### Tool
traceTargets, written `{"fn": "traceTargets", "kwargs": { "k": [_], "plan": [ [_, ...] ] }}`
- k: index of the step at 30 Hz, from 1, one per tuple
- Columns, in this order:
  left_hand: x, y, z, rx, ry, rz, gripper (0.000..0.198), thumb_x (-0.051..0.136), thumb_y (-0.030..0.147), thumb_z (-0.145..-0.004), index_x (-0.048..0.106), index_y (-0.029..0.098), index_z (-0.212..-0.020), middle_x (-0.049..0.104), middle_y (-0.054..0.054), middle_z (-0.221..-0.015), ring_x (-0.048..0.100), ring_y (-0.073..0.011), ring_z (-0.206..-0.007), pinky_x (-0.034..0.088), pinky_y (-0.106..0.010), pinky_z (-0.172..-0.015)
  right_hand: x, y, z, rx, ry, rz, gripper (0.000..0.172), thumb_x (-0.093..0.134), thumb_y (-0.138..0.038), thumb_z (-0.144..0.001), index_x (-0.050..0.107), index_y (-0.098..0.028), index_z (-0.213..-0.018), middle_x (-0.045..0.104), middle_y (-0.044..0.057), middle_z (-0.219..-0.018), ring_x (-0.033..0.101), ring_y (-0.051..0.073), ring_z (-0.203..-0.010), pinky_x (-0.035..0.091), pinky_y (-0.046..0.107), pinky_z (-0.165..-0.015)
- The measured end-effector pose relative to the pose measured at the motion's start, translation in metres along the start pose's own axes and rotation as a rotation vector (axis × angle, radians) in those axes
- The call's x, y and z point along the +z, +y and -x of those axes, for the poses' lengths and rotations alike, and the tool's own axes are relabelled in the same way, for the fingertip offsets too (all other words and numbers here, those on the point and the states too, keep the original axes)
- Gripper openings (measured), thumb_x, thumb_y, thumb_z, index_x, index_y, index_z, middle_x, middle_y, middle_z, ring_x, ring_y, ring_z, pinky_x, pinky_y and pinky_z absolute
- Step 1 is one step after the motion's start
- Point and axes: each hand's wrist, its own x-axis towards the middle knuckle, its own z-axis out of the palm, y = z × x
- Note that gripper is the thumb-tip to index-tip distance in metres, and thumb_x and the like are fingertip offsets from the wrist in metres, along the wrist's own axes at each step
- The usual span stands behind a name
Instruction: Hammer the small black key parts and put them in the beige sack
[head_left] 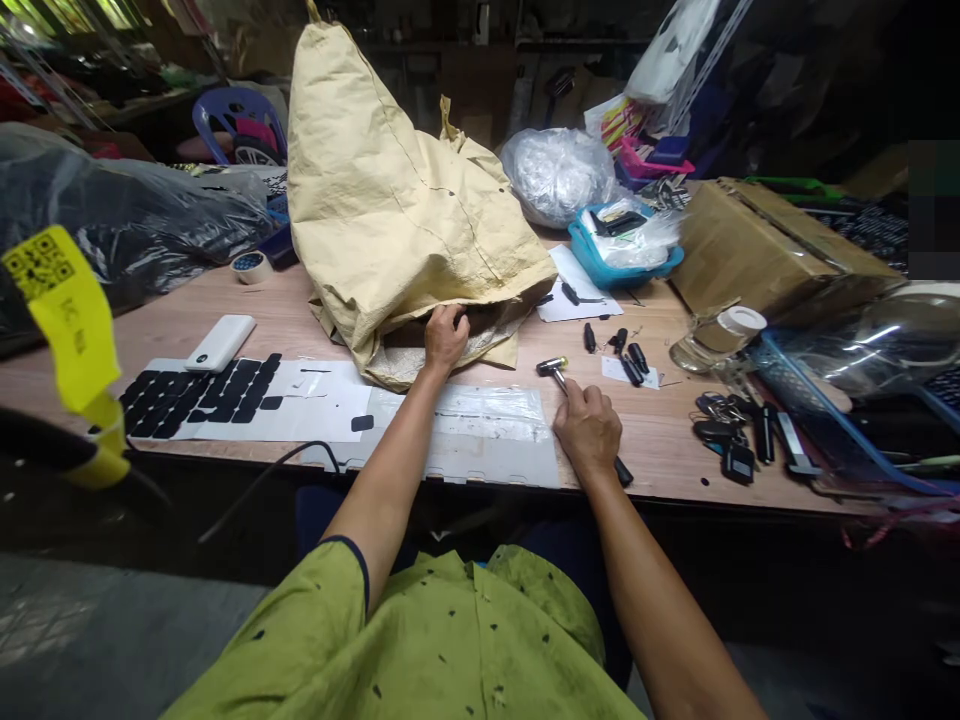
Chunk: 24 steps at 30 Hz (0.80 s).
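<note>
My left hand (pixel 446 338) is at the mouth of a large beige sack (pixel 390 190). Its fingers curl closed on the sack's front rim; the fingertips are partly hidden. Inside the opening a silvery lining shows. Under my right hand (pixel 589 430) lies a small hammer (pixel 556 370) with a yellowish tip on its head, and my fingers wrap round its handle. Between my forearms a pale board with clear plastic film (pixel 487 425) lies along the table's front edge. One small black rounded piece (pixel 362 423) rests on white paper left of my left forearm.
Rows of black pieces (pixel 202 395) and a white power bank (pixel 220 343) sit at left. Car key fobs (pixel 735 455), a lidded jar (pixel 716 340), a blue basket (pixel 626 255) and a cardboard box (pixel 757 245) stand at right. A yellow-tagged cable (pixel 71 330) hangs front left.
</note>
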Motion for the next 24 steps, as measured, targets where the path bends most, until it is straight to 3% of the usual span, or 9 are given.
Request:
{"fn": "traceTargets", "kwargs": {
  "k": [2,5,8,11,14,20,24],
  "plan": [
    [-0.006,-0.004,0.023,0.020,-0.037,0.230,0.029,0.052,0.018,-0.091,0.073,0.018,-0.111,0.073,-0.009,-0.107,0.066,-0.0202,-0.097,0.052,-0.030,-0.090,0.000,0.000,0.000,0.002,-0.006,-0.007,0.036,0.053,-0.016,-0.088,0.069,-0.020,-0.119,0.054,0.008,-0.085,0.045,0.021,-0.078,0.026,0.031,-0.063],
    [-0.010,-0.010,0.065,0.025,-0.309,0.466,0.033,0.052,0.023,-0.090,0.073,0.017,-0.115,0.073,-0.006,-0.102,0.064,-0.0136,-0.072,0.054,-0.028,-0.074,0.001,0.001,-0.001,0.003,-0.008,-0.002,0.035,0.053,-0.017,-0.088,0.069,-0.020,-0.119,0.054,0.008,-0.085,0.045,0.022,-0.079,0.025,0.031,-0.063],
    [-0.011,-0.014,0.096,0.137,-0.477,0.426,0.030,0.057,0.019,-0.086,0.076,0.019,-0.109,0.071,-0.006,-0.104,0.066,-0.0154,-0.080,0.055,-0.031,-0.082,0.002,0.002,-0.002,0.001,0.001,0.012,0.034,0.053,-0.017,-0.088,0.069,-0.021,-0.117,0.053,0.008,-0.085,0.045,0.021,-0.080,0.024,0.031,-0.062],
    [-0.012,-0.016,0.108,0.210,-0.481,0.266,0.030,0.063,0.014,-0.083,0.077,0.022,-0.107,0.071,-0.007,-0.104,0.064,-0.0217,-0.100,0.051,-0.037,-0.097,0.003,0.002,-0.003,0.003,0.006,0.017,0.034,0.052,-0.016,-0.088,0.070,-0.021,-0.117,0.054,0.008,-0.085,0.045,0.021,-0.080,0.023,0.031,-0.062],
    [-0.014,-0.019,0.108,0.199,-0.473,0.171,0.032,0.067,0.015,-0.081,0.076,0.024,-0.110,0.072,-0.006,-0.103,0.061,-0.0246,-0.105,0.049,-0.041,-0.100,0.003,0.002,-0.003,0.006,0.006,0.015,0.034,0.051,-0.016,-0.089,0.070,-0.021,-0.117,0.054,0.008,-0.084,0.045,0.021,-0.080,0.022,0.031,-0.062],
    [-0.019,-0.024,0.105,0.155,-0.440,0.173,0.040,0.078,0.020,-0.073,0.074,0.021,-0.113,0.065,-0.006,-0.108,0.061,-0.0211,-0.095,0.052,-0.035,-0.088,0.001,0.002,-0.004,0.018,-0.030,-0.006,0.034,0.052,-0.017,-0.090,0.069,-0.021,-0.119,0.055,0.008,-0.086,0.045,0.022,-0.080,0.023,0.031,-0.062],
    [-0.018,-0.023,0.106,0.116,-0.427,0.145,0.023,0.078,0.021,-0.075,0.077,0.019,-0.097,0.062,-0.004,-0.100,0.060,-0.0196,-0.091,0.052,-0.033,-0.084,-0.001,0.001,-0.005,0.033,-0.045,-0.018,0.034,0.053,-0.016,-0.090,0.070,-0.020,-0.119,0.056,0.008,-0.086,0.047,0.021,-0.079,0.025,0.030,-0.062]
  ]
}}
